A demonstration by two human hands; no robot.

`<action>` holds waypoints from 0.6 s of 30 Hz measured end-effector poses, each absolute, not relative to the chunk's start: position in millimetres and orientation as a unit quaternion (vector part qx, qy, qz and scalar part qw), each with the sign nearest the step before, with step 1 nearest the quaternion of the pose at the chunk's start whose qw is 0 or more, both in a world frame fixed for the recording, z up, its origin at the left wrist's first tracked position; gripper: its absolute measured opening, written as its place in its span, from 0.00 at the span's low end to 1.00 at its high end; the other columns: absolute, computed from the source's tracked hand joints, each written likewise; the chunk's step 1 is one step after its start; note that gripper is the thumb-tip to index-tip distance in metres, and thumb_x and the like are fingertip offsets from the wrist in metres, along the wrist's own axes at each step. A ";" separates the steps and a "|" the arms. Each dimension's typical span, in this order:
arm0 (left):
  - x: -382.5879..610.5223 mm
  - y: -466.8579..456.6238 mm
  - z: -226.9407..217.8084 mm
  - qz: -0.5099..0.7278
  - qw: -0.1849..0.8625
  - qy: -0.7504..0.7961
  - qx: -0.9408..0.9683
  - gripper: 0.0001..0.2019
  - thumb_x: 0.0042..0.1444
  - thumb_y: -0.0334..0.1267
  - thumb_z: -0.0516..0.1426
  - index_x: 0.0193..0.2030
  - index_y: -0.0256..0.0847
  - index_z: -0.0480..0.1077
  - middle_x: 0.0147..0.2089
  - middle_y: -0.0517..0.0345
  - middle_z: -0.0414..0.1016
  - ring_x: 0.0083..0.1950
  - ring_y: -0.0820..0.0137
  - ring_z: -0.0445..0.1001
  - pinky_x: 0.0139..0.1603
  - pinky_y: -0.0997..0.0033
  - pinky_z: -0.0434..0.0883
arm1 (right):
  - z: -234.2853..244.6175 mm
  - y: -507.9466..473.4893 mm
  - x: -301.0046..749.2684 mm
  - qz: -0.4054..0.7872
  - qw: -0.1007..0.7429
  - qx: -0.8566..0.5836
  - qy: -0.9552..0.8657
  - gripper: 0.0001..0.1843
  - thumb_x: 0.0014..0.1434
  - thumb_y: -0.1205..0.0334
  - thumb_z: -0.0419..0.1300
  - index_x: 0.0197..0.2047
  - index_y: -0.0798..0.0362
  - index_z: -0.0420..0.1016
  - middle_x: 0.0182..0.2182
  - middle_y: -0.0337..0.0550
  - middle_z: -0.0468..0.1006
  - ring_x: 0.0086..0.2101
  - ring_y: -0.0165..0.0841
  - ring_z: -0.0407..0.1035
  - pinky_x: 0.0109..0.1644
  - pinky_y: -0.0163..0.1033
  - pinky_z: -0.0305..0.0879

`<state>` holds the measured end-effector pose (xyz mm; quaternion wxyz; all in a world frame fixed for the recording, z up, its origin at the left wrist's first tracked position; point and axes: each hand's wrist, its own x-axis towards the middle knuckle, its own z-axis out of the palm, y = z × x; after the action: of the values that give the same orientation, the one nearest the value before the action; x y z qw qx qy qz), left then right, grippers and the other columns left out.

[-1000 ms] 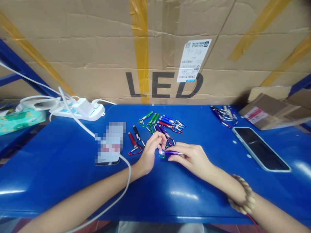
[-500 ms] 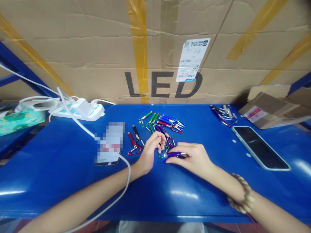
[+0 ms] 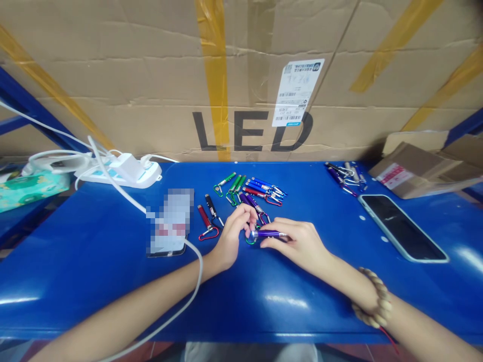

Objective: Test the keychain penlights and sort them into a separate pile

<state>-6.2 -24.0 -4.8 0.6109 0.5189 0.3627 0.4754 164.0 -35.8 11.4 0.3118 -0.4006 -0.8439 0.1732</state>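
My right hand (image 3: pixel 302 242) is closed around a slim purple keychain flashlight (image 3: pixel 269 234), its pale head pointing left. Close to that head, my left hand (image 3: pixel 238 229) has its fingers loosely curled and apart; whether a fingertip touches the flashlight is unclear. A green carabiner clip (image 3: pixel 249 238) shows partly below the left fingertips. Just beyond the hands lie purple flashlights (image 3: pixel 253 202), a red flashlight (image 3: pixel 256 192), blue ones (image 3: pixel 263 183) and green ones (image 3: pixel 236 184), with clips attached. Left of my left hand are another red flashlight (image 3: pixel 204 217) and a black one (image 3: pixel 211 206).
A phone with a pale case (image 3: pixel 403 229) lies right, near more keychain flashlights (image 3: pixel 341 177) and a small open carton (image 3: pixel 411 168). On the left are a blurred-out phone (image 3: pixel 169 221), a white cable (image 3: pixel 198 281) and a power strip (image 3: pixel 151 173). A large cardboard box (image 3: pixel 151 75) stands behind.
My right hand has lifted the purple flashlight slightly, and its head now sits nearer the left fingertips. The left hand stays nearly still.
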 end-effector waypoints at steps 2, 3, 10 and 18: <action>-6.0 -24.4 -3.5 0.476 0.612 0.366 0.515 0.09 0.58 0.40 0.46 0.31 0.39 0.61 0.28 0.62 0.60 0.29 0.74 0.60 0.30 0.75 0.58 | 11.5 -35.5 164.3 0.173 0.301 -0.396 -0.850 0.17 0.60 0.47 0.54 0.40 0.47 0.79 0.28 0.37 0.77 0.25 0.25 0.69 0.30 0.29 0.61; -6.0 -24.7 -2.8 0.476 0.612 0.367 0.515 0.09 0.58 0.39 0.46 0.31 0.39 0.61 0.29 0.61 0.60 0.30 0.74 0.61 0.30 0.75 0.59 | 11.6 -35.4 164.3 0.171 0.296 -0.394 -0.853 0.17 0.61 0.48 0.53 0.41 0.47 0.79 0.28 0.37 0.77 0.25 0.25 0.69 0.30 0.29 0.61; -6.9 -25.8 -1.8 0.472 0.613 0.367 0.516 0.09 0.59 0.39 0.46 0.31 0.39 0.62 0.28 0.61 0.59 0.31 0.74 0.61 0.32 0.74 0.59 | 12.1 -36.2 163.9 0.161 0.278 -0.389 -0.864 0.16 0.63 0.51 0.53 0.43 0.47 0.78 0.28 0.37 0.76 0.24 0.25 0.67 0.28 0.29 0.60; -7.0 -24.6 -4.1 0.473 0.607 0.358 0.528 0.10 0.59 0.40 0.46 0.32 0.39 0.61 0.28 0.61 0.59 0.29 0.74 0.61 0.29 0.74 0.58 | 12.9 -37.0 161.1 0.155 0.325 -0.387 -0.849 0.17 0.57 0.45 0.57 0.34 0.47 0.81 0.23 0.35 0.76 0.20 0.25 0.67 0.27 0.29 0.60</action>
<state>-7.0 -24.6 -4.1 0.6071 0.5284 0.3582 0.4733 161.1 -37.0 12.9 0.3247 -0.3871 -0.8490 0.1547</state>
